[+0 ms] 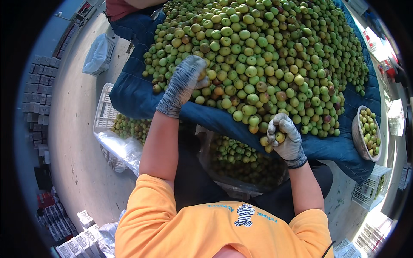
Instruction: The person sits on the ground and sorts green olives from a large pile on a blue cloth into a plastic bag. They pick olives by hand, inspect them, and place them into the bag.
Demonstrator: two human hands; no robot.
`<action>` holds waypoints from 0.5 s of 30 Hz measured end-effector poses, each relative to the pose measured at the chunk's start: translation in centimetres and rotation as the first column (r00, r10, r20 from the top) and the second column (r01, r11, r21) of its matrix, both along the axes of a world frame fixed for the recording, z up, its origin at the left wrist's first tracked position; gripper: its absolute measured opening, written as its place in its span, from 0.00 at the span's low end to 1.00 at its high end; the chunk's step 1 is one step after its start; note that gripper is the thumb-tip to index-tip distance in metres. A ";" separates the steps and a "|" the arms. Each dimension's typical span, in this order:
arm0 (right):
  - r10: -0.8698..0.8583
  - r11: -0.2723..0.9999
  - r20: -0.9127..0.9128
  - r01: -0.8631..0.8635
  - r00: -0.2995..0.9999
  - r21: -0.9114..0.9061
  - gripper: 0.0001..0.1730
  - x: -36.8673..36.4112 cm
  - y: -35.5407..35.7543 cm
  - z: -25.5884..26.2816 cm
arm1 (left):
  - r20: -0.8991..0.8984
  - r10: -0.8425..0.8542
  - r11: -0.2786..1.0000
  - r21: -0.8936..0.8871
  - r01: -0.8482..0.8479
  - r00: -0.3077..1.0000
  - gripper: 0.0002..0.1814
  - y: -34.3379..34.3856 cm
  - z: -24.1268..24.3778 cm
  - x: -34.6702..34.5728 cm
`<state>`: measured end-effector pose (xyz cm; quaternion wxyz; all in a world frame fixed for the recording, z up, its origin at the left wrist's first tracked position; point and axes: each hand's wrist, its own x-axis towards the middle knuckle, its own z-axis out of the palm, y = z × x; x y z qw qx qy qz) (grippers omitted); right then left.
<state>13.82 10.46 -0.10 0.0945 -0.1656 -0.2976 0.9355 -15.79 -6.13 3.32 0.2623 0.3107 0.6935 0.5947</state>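
A large heap of green and brownish jujubes (251,71) covers a table draped in a dark blue quilted cloth (135,93). My left hand (187,77), in a grey-striped knit glove, reaches onto the left side of the heap with its fingers curled around a jujube (202,75). At the front edge of the cloth, my right hand (285,138) wears a matching glove and holds a few jujubes (279,137) in its bent fingers. Below it, between my knees, sits a clear plastic-lined container (206,158) with more jujubes inside, partly shaded.
A white plastic crate (105,106) with jujubes and a plastic liner stands at left. Farther back is a lined crate (96,54). On the right are a colander (357,133) of jujubes and another white crate (367,190). A person's arm (145,3) shows at the top left.
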 end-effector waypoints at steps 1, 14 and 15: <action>0.000 1.000 0.004 0.000 1.000 0.007 0.10 0.0 0.0 0.0 | -0.157 -0.069 0.989 -0.138 0.048 0.985 0.13 -0.1 -0.7 -0.2; 0.011 1.000 0.017 -0.012 1.000 0.027 0.11 0.0 0.1 -0.3 | -0.536 -0.567 0.508 -0.825 -0.247 0.625 0.22 4.0 -1.2 6.3; 0.006 1.000 0.015 -0.007 1.000 0.031 0.12 0.0 0.1 -0.3 | -0.528 -0.575 0.505 -0.830 -0.237 0.625 0.22 4.1 -1.0 6.2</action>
